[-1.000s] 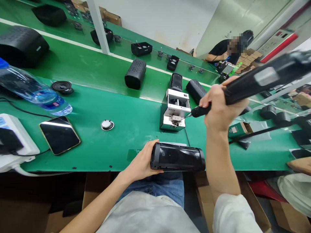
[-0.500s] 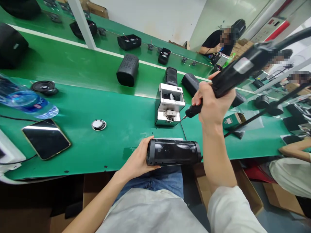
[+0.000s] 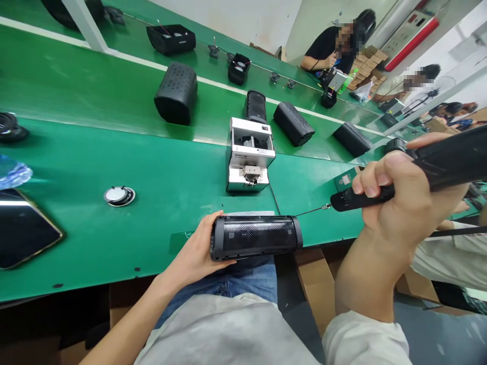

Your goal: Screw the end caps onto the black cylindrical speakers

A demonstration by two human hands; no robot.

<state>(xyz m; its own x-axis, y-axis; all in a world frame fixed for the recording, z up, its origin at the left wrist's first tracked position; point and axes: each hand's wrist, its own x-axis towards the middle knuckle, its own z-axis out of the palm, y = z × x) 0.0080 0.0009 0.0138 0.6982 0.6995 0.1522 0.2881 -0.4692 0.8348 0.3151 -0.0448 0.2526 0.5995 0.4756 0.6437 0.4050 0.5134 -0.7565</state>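
Note:
My left hand (image 3: 198, 246) grips the left end of a black speaker housing (image 3: 262, 237), which lies lengthwise at the near edge of the green table (image 3: 182, 177). Up on the right, my right hand (image 3: 403, 190) is wrapped round a black electric screwdriver (image 3: 452, 159). Its thin bit points left toward the right end of the speaker housing; whether the tip touches cannot be made out. Beyond the housing stands a white screw feeder (image 3: 251, 154) with an open top compartment.
A round white-and-black part (image 3: 119, 195) and a phone (image 3: 26, 230) lie on the left. Several black speaker housings, one (image 3: 177, 94) among them, stand on the green line behind. A small green box (image 3: 346, 178) is at right. Co-workers, one in black (image 3: 329, 48), sit beyond.
My right hand has moved right and lower with the screwdriver, away from the screw feeder. The bit now lies nearly level beside the housing. The whole view has shifted right.

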